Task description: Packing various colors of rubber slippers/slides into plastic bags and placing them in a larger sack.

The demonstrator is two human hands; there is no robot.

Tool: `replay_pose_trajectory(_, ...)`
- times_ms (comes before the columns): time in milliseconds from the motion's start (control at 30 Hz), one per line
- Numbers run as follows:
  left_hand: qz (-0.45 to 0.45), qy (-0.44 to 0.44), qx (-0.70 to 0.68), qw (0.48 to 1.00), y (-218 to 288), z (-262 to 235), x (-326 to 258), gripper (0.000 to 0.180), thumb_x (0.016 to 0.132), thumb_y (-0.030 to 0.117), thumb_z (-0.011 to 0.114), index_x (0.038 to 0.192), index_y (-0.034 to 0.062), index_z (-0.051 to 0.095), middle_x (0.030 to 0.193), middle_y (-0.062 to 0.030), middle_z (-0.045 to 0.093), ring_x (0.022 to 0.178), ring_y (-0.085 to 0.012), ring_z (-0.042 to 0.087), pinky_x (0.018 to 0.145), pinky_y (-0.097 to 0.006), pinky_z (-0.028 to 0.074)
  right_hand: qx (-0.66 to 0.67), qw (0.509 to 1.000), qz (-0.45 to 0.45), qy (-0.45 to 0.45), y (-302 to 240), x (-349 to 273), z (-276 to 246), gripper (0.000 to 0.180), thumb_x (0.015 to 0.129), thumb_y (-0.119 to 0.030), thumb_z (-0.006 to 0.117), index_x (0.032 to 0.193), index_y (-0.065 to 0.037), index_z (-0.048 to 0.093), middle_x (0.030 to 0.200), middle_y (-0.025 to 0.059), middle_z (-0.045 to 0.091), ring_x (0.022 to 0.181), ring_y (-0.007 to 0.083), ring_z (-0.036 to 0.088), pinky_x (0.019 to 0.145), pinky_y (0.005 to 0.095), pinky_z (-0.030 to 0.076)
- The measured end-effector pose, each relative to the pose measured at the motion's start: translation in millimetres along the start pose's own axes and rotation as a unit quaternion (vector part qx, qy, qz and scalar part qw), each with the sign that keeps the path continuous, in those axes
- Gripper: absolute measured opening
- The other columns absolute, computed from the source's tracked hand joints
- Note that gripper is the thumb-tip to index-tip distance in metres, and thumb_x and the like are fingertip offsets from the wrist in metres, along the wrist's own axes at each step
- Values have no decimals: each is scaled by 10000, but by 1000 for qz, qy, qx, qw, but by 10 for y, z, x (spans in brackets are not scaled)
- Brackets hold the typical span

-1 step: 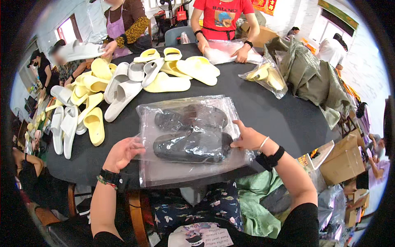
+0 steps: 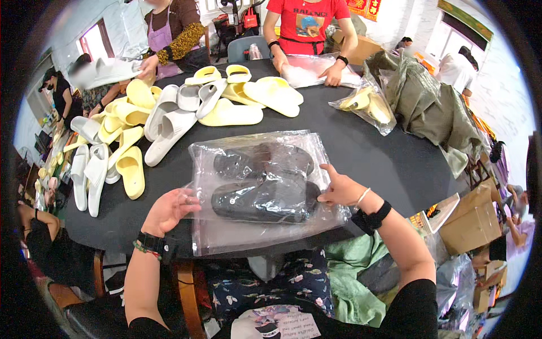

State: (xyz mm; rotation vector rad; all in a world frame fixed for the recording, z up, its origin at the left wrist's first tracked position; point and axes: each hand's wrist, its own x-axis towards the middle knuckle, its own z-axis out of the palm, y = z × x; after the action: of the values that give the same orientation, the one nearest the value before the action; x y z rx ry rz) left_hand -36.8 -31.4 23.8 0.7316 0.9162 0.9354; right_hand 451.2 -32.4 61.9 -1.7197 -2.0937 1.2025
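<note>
A clear plastic bag [image 2: 259,231] lies flat on the black round table [image 2: 384,158] in front of me. Inside it sit two dark grey slippers [image 2: 265,198], one behind the other. My left hand [image 2: 169,210] pinches the bag's left edge with curled fingers. On the opposite side, my right hand [image 2: 340,189] grips the bag's right edge beside the nearer slipper, thumb raised. Each wrist carries a black band.
Loose yellow and white slippers [image 2: 169,113] are heaped across the table's far left. A bagged yellow pair [image 2: 367,104] and green cloth [image 2: 429,107] lie far right. A person in a red shirt [image 2: 307,25] handles a bag opposite me. Cardboard boxes [image 2: 471,223] stand at my right.
</note>
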Motion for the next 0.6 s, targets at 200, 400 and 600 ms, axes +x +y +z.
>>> replay_pose_trajectory(200,-24,-71,40,996,132,249,-77,489,882,24,672,1334,-25,490,1187,-203,641,832,-227,711,607,-195,549,108,994,-11,21,166,73,3,765,864,-25,698,1471,-45,232,740,66,647,627,128,604,569,299,504)
replay_pose_trajectory(400,-25,-116,99,988,170,437,93,566,851,36,715,1378,56,511,1262,-164,633,802,-183,716,511,-187,505,-121,993,-12,12,160,-6,-171,914,737,-151,824,1469,-60,285,908,147,657,822,269,659,746,356,523)
replay_pose_trajectory(600,383,-178,696,581,151,754,515,590,855,194,722,1380,27,512,1438,-178,482,1252,-318,540,1024,-387,462,-350,930,-103,32,-6,-31,-199,1443,467,-296,964,1572,-158,48,1617,212,100,1463,457,170,1122,547,307)
